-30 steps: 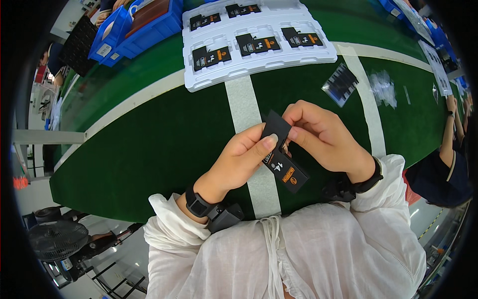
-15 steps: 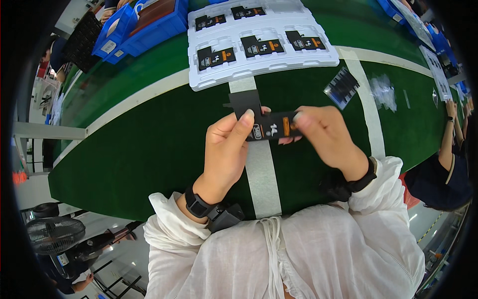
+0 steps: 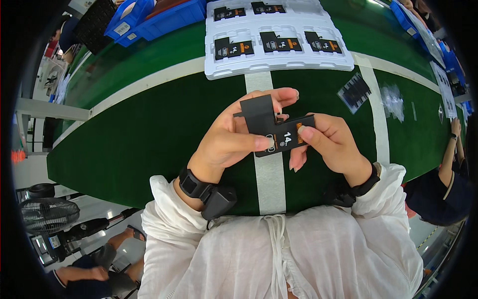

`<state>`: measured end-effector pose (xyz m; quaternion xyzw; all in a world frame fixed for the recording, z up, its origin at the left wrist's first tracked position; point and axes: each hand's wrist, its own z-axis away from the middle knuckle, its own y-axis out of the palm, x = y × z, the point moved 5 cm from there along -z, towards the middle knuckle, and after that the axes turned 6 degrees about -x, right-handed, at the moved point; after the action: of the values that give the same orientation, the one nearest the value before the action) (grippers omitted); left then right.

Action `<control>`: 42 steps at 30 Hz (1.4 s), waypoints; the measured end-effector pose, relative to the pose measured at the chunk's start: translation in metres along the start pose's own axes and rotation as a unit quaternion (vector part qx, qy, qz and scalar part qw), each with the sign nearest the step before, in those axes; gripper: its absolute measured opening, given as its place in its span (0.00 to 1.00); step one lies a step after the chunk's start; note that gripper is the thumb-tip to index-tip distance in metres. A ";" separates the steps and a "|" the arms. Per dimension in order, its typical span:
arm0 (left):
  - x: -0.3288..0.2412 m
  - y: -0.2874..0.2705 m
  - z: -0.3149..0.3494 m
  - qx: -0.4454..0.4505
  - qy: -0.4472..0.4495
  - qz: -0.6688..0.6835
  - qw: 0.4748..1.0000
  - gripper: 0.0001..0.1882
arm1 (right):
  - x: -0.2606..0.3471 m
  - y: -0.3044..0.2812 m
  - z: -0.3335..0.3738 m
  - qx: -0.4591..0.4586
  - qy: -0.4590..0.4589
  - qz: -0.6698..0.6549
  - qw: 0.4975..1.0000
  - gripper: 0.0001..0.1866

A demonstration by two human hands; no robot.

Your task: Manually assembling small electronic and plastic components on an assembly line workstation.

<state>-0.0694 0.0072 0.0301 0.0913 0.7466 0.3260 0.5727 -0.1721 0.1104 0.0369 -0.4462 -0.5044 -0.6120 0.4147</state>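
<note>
Between both hands, over the pale strip on the green table [image 3: 149,134], is an L-shaped black phone battery [image 3: 258,110] with orange and white print facing up. My left hand [image 3: 216,142] grips its left end, thumb on the printed face and fingers behind; one or two fingertips reach past the upper part. At the right end, my right hand [image 3: 339,145] pinches the battery with the thumb on top, its other fingers partly hidden underneath. Beyond my hands, a white plastic tray [image 3: 284,68] holds several similar batteries [image 3: 234,49] in its pockets.
Right of the tray lie a clear-wrapped batch of black strips [image 3: 354,93] and crumpled clear plastic [image 3: 392,102]. Blue bins [image 3: 172,25] stand at the far left. Another person's arm [image 3: 448,154] reaches in at the right edge. A fan [image 3: 50,215] stands at lower left.
My left hand has shifted its hold, with fingers now spread out behind the battery's upper part. The battery is tilted slightly more. The whole view has shifted a little.
</note>
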 end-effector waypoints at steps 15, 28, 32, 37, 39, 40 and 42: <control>-0.024 0.003 0.001 -0.042 0.238 -0.249 0.938 0.55 | -0.008 -0.015 -0.006 -0.003 0.020 -0.147 0.989 0.19; -0.022 0.012 0.014 -0.189 0.132 -0.320 0.919 0.26 | 0.002 -0.009 -0.011 -0.091 -0.192 0.078 0.974 0.17; -0.018 0.009 0.011 -0.175 0.148 -0.291 0.929 0.18 | 0.012 -0.003 -0.001 -0.115 -0.255 0.280 0.918 0.06; -0.005 0.008 0.010 -0.155 0.006 -0.065 0.986 0.20 | 0.002 -0.003 -0.004 -0.103 -0.149 0.133 0.974 0.07; 0.000 0.009 0.010 -0.129 -0.033 -0.010 0.991 0.23 | -0.005 -0.005 -0.006 -0.097 -0.109 0.060 0.987 0.07; 0.003 0.010 0.009 -0.097 -0.032 0.008 0.995 0.30 | -0.010 -0.004 -0.007 -0.056 -0.088 -0.008 0.994 0.08; 0.008 0.019 0.011 -0.078 -0.082 0.047 0.992 0.53 | -0.016 -0.002 -0.007 -0.014 -0.068 -0.075 0.995 0.09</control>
<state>-0.0661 0.0298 0.0335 0.1079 0.6642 0.4007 0.6218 -0.1704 0.1043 0.0205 -0.4531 -0.5547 -0.6169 0.3262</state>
